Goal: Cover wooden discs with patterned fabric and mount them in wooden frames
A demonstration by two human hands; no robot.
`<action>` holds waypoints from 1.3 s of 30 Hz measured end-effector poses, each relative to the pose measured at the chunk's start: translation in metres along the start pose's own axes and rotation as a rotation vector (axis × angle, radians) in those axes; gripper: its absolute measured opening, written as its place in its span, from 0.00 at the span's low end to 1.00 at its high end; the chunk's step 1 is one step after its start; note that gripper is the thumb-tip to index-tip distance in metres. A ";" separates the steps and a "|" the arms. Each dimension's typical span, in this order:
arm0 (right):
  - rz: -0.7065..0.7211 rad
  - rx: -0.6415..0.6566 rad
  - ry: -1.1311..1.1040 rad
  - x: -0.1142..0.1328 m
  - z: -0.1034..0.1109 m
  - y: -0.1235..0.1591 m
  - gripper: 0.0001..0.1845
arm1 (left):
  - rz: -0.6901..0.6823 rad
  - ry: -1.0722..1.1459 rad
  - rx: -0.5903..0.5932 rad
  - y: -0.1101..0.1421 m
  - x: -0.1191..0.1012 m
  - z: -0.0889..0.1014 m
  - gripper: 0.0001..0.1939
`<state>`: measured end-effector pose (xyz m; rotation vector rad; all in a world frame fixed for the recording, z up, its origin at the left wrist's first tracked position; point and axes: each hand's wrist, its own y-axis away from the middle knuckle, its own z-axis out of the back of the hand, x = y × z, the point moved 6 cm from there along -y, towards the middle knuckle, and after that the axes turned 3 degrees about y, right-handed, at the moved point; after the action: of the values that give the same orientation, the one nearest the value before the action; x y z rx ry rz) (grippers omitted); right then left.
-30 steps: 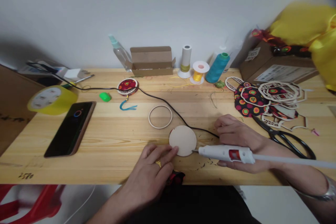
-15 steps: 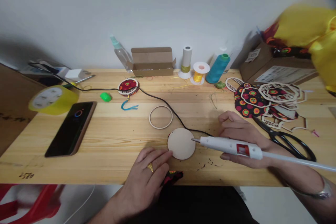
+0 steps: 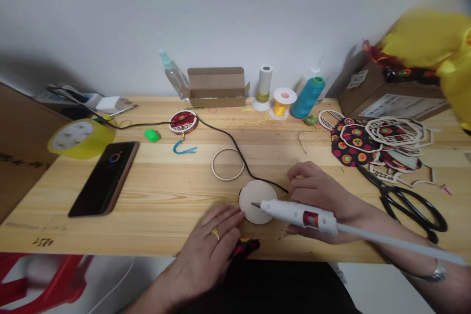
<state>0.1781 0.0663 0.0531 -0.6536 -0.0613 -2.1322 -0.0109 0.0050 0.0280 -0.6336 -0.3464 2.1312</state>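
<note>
A round wooden disc lies near the front edge of the wooden table. My right hand is closed round a white glue gun, whose metal tip rests over the disc's left half. My left hand lies flat with fingers spread, fingertips touching the disc's left edge, a gold ring on one finger. A scrap of patterned red-and-black fabric peeks out under that hand at the table's edge. The gun's black cord runs back across the table to the left.
A thin wooden ring lies behind the disc. A phone, yellow tape roll and green clip are at left. Thread spools, a cardboard box, fabric circles with wooden frames and black scissors are at back and right.
The glue gun has moved left, its tip going from the disc's right edge to over the disc's left half. My left hand stays at the disc's left edge.
</note>
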 end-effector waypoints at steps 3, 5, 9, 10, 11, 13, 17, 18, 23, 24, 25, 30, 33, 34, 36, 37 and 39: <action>-0.006 0.028 0.013 0.001 -0.006 -0.004 0.18 | 0.014 0.006 0.006 0.003 0.001 -0.002 0.10; 0.006 0.037 0.009 0.003 -0.008 -0.006 0.19 | 0.021 0.017 0.010 0.005 0.001 -0.003 0.10; 0.025 0.045 0.013 0.004 -0.012 -0.008 0.18 | 0.009 0.026 0.014 0.006 0.002 -0.003 0.10; 0.029 0.045 0.012 0.005 -0.012 -0.008 0.18 | 0.006 0.025 0.012 0.007 0.002 -0.003 0.09; 0.035 0.038 0.010 0.005 -0.012 -0.008 0.18 | 0.003 0.023 0.007 0.007 0.002 -0.003 0.09; 0.037 0.028 0.010 0.005 -0.013 -0.009 0.19 | 0.000 0.020 0.000 0.007 0.001 -0.003 0.08; 0.038 0.045 0.007 0.004 -0.017 -0.010 0.18 | 0.003 0.016 0.007 0.006 0.001 -0.003 0.09; 0.039 0.049 0.006 0.005 -0.017 -0.010 0.18 | 0.003 0.014 0.009 0.006 0.001 -0.003 0.09; 0.044 0.045 0.002 0.006 -0.016 -0.011 0.18 | -0.008 0.014 0.017 0.007 0.000 -0.005 0.10; 0.049 0.044 0.000 0.007 -0.015 -0.011 0.18 | -0.009 0.015 0.016 0.007 0.001 -0.005 0.10; 0.055 0.044 -0.002 0.007 -0.015 -0.012 0.17 | -0.009 0.015 0.013 0.008 0.001 -0.005 0.10; 0.071 0.055 0.000 0.009 -0.015 -0.012 0.16 | -0.006 0.010 0.025 0.009 0.001 -0.006 0.09; 0.066 0.066 0.004 0.008 -0.016 -0.012 0.17 | -0.008 0.014 0.029 0.008 0.001 -0.006 0.09; 0.061 0.070 0.004 0.008 -0.017 -0.011 0.18 | -0.009 0.014 0.030 0.008 0.001 -0.006 0.09; 0.053 0.074 0.002 0.007 -0.017 -0.011 0.18 | -0.006 0.013 0.027 0.007 0.001 -0.005 0.08; 0.052 0.073 0.001 0.007 -0.017 -0.010 0.18 | -0.006 0.011 0.020 0.007 0.001 -0.004 0.08; 0.052 0.074 0.005 0.007 -0.018 -0.010 0.17 | -0.010 0.007 0.006 0.006 0.001 -0.003 0.08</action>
<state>0.1595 0.0627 0.0429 -0.6001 -0.1180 -2.0713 -0.0136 0.0019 0.0220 -0.6347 -0.3389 2.1192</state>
